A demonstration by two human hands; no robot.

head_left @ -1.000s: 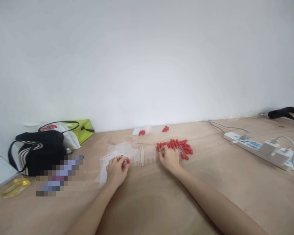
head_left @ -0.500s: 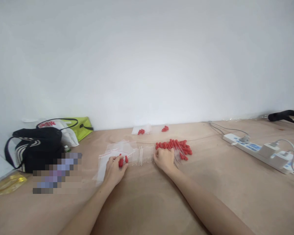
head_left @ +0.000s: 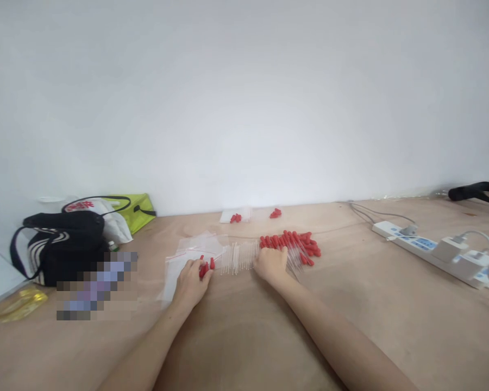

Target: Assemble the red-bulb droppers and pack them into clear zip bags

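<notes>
My left hand (head_left: 191,279) rests over the clear plastic zip bags (head_left: 175,266), its fingers curled around several small red rubber bulbs (head_left: 204,269). Between my hands lies a row of thin clear glass tubes (head_left: 236,258), side by side on the table. At the right end of that row, my right hand (head_left: 271,264) is closed, fingers pointing down; what they pinch is hidden. Just beyond and to its right is a pile of droppers with red bulbs (head_left: 291,239), their clear stems pointing toward me.
Two small groups of red bulbs (head_left: 275,213) lie at the back near the wall. A white power strip (head_left: 421,244) with plugs and cables runs along the right. Left are a black bag (head_left: 65,244), a lime-green bag (head_left: 136,209) and yellow tape (head_left: 20,305).
The camera view has shifted slightly. My right hand has moved a little left relative to the dropper pile, while my left hand stays around the red bulbs.
</notes>
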